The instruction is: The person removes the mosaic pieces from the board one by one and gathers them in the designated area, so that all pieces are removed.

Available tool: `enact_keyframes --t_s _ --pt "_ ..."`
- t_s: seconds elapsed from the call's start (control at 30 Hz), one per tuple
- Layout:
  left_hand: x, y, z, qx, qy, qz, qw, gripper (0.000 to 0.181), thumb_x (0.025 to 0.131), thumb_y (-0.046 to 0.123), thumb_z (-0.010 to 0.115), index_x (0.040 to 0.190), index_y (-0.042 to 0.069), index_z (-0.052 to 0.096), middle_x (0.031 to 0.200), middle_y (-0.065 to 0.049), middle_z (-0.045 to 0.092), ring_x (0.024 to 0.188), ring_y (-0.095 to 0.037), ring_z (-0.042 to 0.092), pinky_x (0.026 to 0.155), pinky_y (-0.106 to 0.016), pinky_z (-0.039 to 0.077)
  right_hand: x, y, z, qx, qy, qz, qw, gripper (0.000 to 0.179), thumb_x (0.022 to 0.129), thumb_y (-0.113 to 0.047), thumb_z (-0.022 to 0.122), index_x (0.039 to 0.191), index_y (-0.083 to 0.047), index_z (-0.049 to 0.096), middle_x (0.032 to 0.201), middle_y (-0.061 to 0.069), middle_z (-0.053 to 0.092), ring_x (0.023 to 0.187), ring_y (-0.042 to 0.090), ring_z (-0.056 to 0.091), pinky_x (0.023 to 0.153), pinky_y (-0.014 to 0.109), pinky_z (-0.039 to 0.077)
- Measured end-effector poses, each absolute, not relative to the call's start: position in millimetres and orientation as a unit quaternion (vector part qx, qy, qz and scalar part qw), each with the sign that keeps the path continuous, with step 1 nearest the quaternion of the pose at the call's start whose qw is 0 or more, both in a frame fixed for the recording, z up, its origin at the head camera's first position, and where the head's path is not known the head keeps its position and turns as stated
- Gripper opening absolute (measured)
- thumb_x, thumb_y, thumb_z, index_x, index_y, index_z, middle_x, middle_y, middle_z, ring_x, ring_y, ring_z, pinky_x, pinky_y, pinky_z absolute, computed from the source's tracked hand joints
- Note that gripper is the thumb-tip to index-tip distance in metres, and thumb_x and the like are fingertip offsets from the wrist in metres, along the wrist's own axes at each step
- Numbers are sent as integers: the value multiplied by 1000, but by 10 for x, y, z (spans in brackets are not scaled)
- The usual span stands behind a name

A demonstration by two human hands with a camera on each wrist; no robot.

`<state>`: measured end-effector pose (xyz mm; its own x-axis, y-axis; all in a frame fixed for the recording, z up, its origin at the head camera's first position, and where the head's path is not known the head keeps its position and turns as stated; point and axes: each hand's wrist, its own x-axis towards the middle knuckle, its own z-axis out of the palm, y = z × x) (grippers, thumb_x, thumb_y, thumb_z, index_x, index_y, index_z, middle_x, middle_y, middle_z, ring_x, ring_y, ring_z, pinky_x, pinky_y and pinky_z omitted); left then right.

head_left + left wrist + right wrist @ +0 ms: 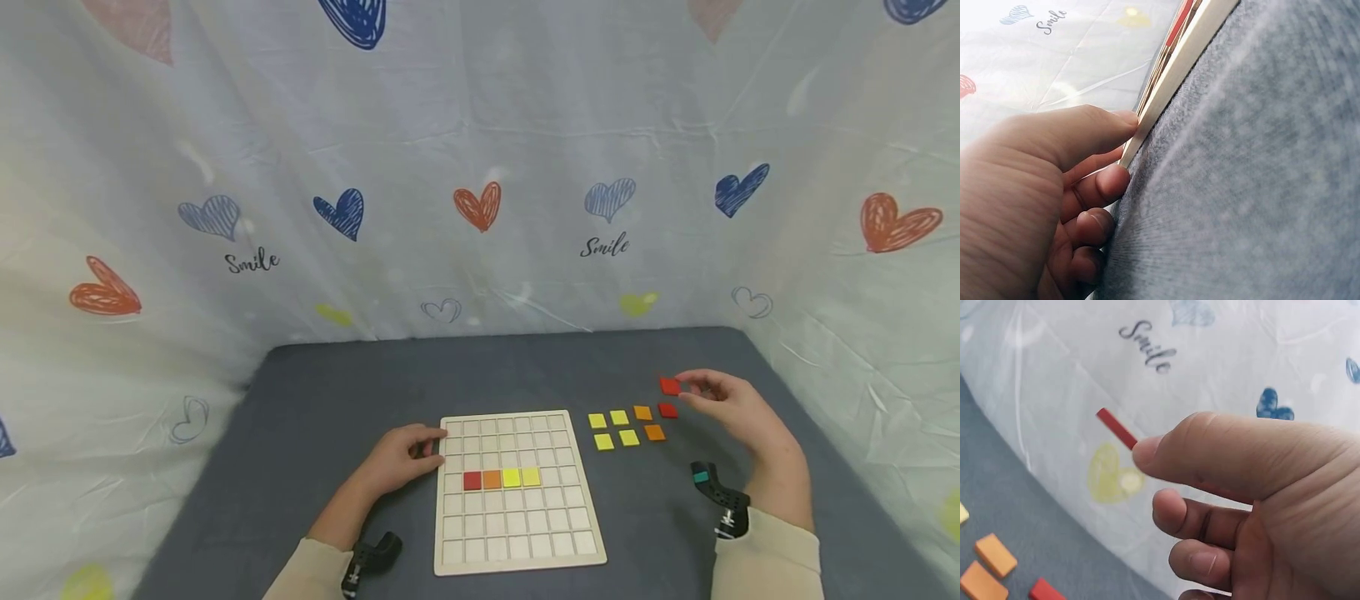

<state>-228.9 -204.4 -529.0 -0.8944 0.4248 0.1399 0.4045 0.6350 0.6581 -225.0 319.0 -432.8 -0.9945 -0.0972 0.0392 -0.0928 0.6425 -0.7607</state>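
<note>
In the head view my right hand (723, 404) pinches a red square tile (670, 386) between thumb and fingertips, above the far right of the table. The right wrist view shows that red tile (1116, 429) edge-on, raised, the other fingers curled below. My left hand (401, 458) holds the left edge of a pale wooden grid board (521, 569). Seen from the left wrist, the thumb rests at the board's edge (1175, 78) with curled fingers beside it. One row of the board carries a red tile (472, 481), an orange tile (492, 479) and two yellow tiles (511, 477).
Right of the board lie several yellow tiles (619, 417), two orange tiles (643, 412) and another red tile (667, 411), in two rough rows. The dark grey table (360, 375) is bordered by a white curtain (412, 275) printed with hearts.
</note>
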Motion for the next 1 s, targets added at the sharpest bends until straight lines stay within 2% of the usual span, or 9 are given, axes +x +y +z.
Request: enact_keyframes --t_s 0.27,0.57,1.0 --pt "-2310 -1976 -5316 224 906 359 17 38 91 21 81 127 10 73 80 11 52 63 -5 41 61 -28 39 -2244 3402 -4599 -19 920 -391 35 39 102 -23 67 131 3 62 93 8 51 80 20 45 65 34 38" --pt "-2291 -2033 -5337 210 908 362 12 36 91 20 81 126 12 74 79 11 52 62 -5 40 60 -27 38 -2343 3531 -4907 -26 916 -394 62 38 99 -17 68 129 6 63 83 5 49 73 19 45 64 33 38" --pt "-2303 -2011 -5320 200 910 362 29 37 91 22 81 126 15 74 81 11 54 62 -6 42 61 -28 39 -2374 3475 -4958 11 933 -349 82 34 95 -15 70 123 4 67 76 3 39 72 22 41 67 39 33"
